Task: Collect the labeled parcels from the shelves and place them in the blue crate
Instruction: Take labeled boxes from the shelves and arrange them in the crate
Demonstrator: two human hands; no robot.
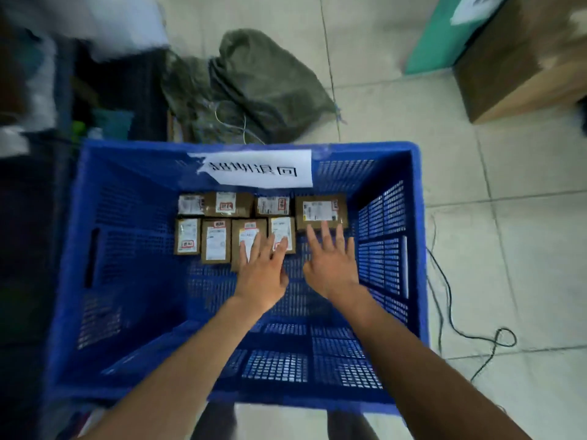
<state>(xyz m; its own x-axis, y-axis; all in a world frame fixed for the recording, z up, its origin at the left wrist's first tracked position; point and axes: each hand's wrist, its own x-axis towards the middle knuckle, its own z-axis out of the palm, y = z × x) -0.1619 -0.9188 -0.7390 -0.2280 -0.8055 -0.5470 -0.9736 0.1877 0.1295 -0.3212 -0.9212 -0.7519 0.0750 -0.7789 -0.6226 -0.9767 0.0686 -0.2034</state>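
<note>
Once counted, eight brown parcels (216, 244) in all, each with a white label face up, set on the bottom of the blue crate (143, 249) close against its far wall. Two rows of four. Back row laid crosswise, long axis running along the far wall, with the biggest parcel (320, 211) at the right end, nearest the far right corner. Front row turned the other way, long axis pointing from near wall to far wall.

Left hand (263, 271) flat and wide open, fingers spread straight, tips resting on the two right-hand parcels of the front row; nothing gripped. Right hand (332, 265) spread just as flat, fingertips at the near edge of the biggest parcel; touching it or just above it, cannot tell. Nothing gripped there either.

One white paper sign (257, 168) with black characters stuck inside the far wall. Past the crate's far edge, one grey-green sack (254, 90) slumped on the tiled floor (397, 100). One cardboard box (524, 58) beyond the far right corner. One black cable (451, 306) looping over the tiles off the right edge.
</note>
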